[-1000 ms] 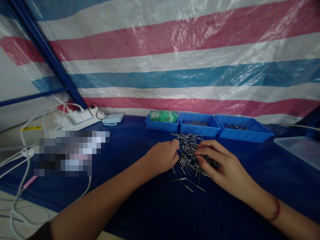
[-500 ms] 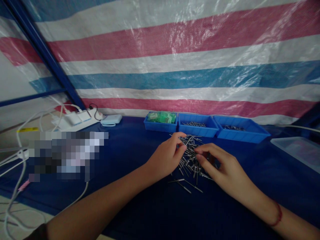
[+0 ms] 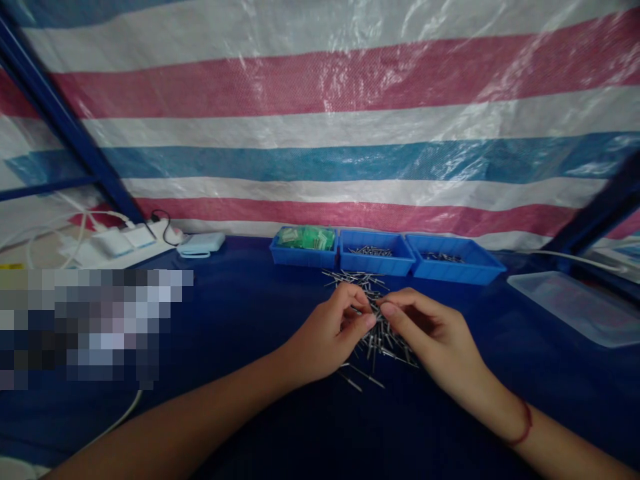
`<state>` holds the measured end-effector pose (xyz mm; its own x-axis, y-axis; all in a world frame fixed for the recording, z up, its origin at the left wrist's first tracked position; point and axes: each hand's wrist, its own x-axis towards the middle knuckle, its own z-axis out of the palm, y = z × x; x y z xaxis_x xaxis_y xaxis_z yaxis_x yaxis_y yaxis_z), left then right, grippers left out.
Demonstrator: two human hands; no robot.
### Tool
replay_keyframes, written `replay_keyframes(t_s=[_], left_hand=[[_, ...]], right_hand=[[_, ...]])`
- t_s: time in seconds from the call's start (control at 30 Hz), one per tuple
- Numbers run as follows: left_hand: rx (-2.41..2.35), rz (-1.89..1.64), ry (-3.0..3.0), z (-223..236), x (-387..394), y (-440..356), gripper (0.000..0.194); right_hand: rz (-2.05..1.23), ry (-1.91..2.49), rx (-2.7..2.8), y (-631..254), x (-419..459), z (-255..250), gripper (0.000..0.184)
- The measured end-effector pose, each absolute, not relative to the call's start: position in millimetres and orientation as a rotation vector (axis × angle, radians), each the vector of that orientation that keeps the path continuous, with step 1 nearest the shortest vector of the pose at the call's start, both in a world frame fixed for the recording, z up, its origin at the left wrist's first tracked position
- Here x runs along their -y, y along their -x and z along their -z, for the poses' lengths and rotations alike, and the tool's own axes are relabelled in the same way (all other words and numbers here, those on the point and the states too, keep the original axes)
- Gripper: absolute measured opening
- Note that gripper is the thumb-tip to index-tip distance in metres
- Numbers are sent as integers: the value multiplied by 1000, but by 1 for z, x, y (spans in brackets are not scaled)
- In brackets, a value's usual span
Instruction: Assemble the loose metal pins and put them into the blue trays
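A loose pile of thin silvery blind rivets [image 3: 371, 343] lies on the blue tabletop, partly hidden by both hands. Over its left side, my left hand [image 3: 330, 333] has its fingers curled and the thumb close to the index finger; whatever they hold cannot be made out. Across from it, my right hand [image 3: 435, 327] pinches thumb and index finger together around what looks like the end of a small rivet. The two sets of fingertips nearly meet above the pile. Several rivets lie apart at the pile's near edge.
Behind the pile stand three blue bins: one with green-wrapped packets [image 3: 306, 238], a middle bin [image 3: 377, 269] and a right bin [image 3: 457, 272] with small metal parts. A clear plastic lid [image 3: 575, 310] lies at right. At left are a power strip [image 3: 135, 252] and a light-blue case [image 3: 201, 244].
Both hands have come closer together, and the right thumb and index finger have closed. The view has shifted, so the bins and table items appear further left.
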<state>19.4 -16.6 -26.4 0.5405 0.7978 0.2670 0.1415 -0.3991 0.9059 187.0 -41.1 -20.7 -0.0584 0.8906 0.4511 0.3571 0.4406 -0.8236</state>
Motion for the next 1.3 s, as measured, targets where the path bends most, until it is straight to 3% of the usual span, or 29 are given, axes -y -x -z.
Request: replay_keyframes(t_s=[0.2, 0.73, 1.03, 1.17, 1.3], left_hand=[[-814, -846, -1943, 20, 20, -21, 15], [-958, -1033, -1913, 17, 20, -20, 8], [-937, -1006, -1859, 14, 20, -18, 16], [-955, -1019, -1830, 11, 19, -17, 29], [-967, -990, -1868, 9, 20, -18, 29]], right_hand=[[-556, 1046, 1668, -189, 42, 23, 9], [-503, 1050, 1715, -190, 42, 24, 4], [-651, 1099, 1902, -189, 41, 23, 20], [-541, 1281, 1654, -207, 28, 17, 26], [-461, 1442, 1206, -246, 4, 10, 28]])
